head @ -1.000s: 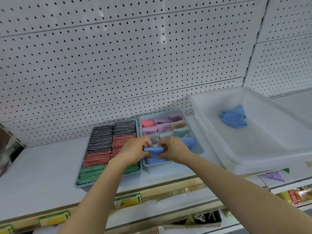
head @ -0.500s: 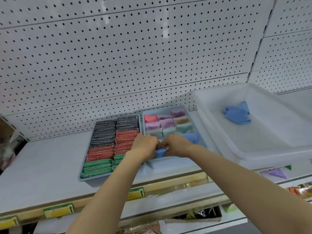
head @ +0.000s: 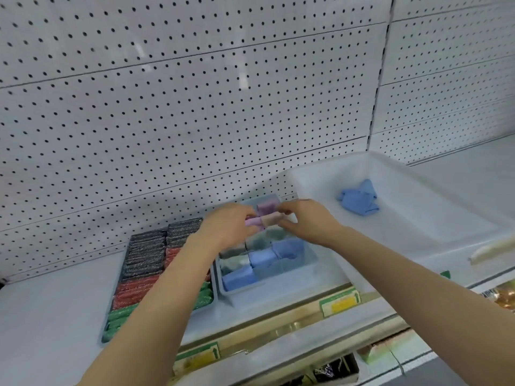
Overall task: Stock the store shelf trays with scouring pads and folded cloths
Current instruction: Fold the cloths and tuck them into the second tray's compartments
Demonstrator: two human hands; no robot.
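Both our hands meet over the far end of the cloth tray [head: 308, 270]. Our left hand [head: 228, 225] has its fingers curled down onto a lilac cloth [head: 252, 221], and our right hand [head: 306, 221] pinches a beige cloth [head: 271, 218] between thumb and fingertips; the two cloths touch end to end between the hands. How firmly the left fingers close on the lilac cloth we cannot tell, since the picture is smeared there.

Left of the grip, beside our left forearm, lies the pad tray [head: 104, 334]. Its scouring pads [head: 145, 254] stand in rows: black at the far end, red in the middle, green nearest us. Our left arm crosses over the right part of that tray.

Just beyond the grip, a purple cloth [head: 267, 204] sits in the far row of the cloth tray. Below the grip, toward us, we see greyish-green cloths, blurred, and nearer still three blue cloths [head: 263, 257] in a slanting row. The near right compartment of that tray looks bare.

Right of the grip stands a big white bin [head: 418, 227], its near corner close to our right wrist. A loose blue cloth [head: 358, 199] lies crumpled on its floor, well apart from our hands.

Behind everything rises white pegboard [head: 195, 107]. Under the shelf edge, toward us, hang yellow and green price tags [head: 340, 302].
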